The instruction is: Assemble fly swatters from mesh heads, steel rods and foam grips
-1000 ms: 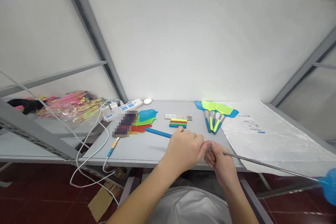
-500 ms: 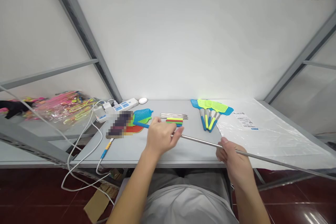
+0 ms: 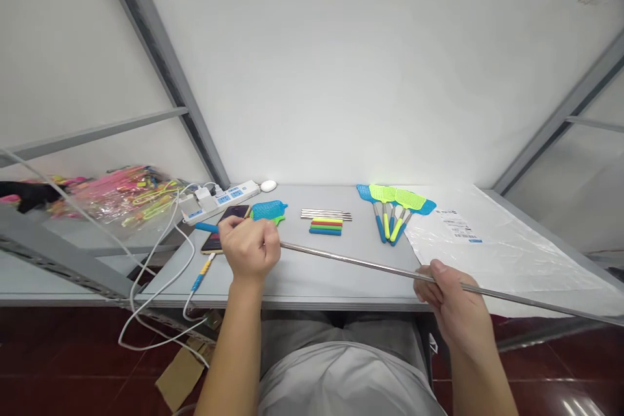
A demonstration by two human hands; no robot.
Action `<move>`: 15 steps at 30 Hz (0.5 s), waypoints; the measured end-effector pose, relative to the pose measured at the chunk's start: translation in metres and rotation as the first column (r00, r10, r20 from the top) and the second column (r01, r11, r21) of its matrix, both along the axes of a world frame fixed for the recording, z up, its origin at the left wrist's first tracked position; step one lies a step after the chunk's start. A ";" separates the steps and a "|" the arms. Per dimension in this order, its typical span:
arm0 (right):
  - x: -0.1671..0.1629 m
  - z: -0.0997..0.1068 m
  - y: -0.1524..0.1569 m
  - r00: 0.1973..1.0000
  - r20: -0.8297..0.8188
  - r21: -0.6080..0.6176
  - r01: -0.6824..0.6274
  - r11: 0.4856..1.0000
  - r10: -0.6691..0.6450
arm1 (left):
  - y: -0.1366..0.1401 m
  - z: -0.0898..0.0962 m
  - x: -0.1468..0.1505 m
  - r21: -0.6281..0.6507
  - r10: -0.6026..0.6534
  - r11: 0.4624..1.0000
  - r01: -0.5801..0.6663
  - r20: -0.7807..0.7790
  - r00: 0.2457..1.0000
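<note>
Over the front of the grey tabletop, my left hand is balled up tight, fingers wrapped right round, with the blue handle poking out one side and bare metal shaft out the other. The spot where they join is buried in the fist, so can't tell you about that. My right hand has its thumb pressed on top of the shaft and fingers curled underneath, so a proper pinch. That's all one blue-handled fly swatter, held up off the table, slanting across and out past the right edge of my feed. Its far end isn't in view.

What's just changed: a second ago the hands were practically touching, now they're well apart, mostly because the left one has gone further left. There's a long run of shaft between them, which I read as the telescoping shaft being drawn out. Can't swear it's at full length.

Further out, a phone sits partly behind my left fist, with a blue swatter head just beside it. Then metal rods, coloured tubes, and a fan of short-shafted swatters next to some plastic packaging.
</note>
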State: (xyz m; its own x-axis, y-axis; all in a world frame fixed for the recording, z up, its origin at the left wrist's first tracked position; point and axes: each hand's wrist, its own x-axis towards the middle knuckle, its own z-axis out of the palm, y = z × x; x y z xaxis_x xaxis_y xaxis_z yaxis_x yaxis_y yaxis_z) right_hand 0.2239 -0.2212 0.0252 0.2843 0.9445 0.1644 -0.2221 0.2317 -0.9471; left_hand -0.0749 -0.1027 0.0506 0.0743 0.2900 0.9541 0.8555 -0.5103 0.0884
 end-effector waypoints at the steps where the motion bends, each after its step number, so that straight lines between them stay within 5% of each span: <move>1: -0.006 -0.002 0.002 1.000 -0.015 0.008 -0.027 1.000 0.027 | -0.003 0.000 0.005 0.004 0.043 0.999 -0.043 0.092 0.995; 4: -0.022 -0.010 0.008 0.994 -0.069 -0.011 -0.079 0.997 0.079 | -0.015 -0.005 0.026 0.055 0.087 0.991 -0.121 0.420 0.903; 7: -0.021 -0.013 0.011 0.991 -0.126 -0.004 -0.040 0.999 0.039 | -0.026 -0.013 0.043 0.216 -0.115 0.975 -0.045 0.671 0.733; 10: -0.006 -0.010 0.010 0.988 -0.148 0.038 0.046 0.998 -0.040 | -0.038 -0.017 0.053 0.135 -0.211 0.958 0.254 0.930 0.300; 11: 0.000 -0.008 0.009 0.987 -0.148 0.049 0.064 0.997 -0.056 | -0.042 -0.016 0.055 0.116 -0.179 0.902 0.416 0.977 0.116; 13: 0.008 -0.007 0.007 0.988 -0.145 0.063 0.064 0.996 -0.054 | -0.050 -0.011 0.061 0.171 -0.095 0.697 0.696 0.985 -0.147; 15: 0.011 -0.007 0.005 0.991 -0.130 0.067 0.027 0.997 -0.018 | -0.060 -0.007 0.071 0.239 -0.084 0.535 0.810 0.969 -0.230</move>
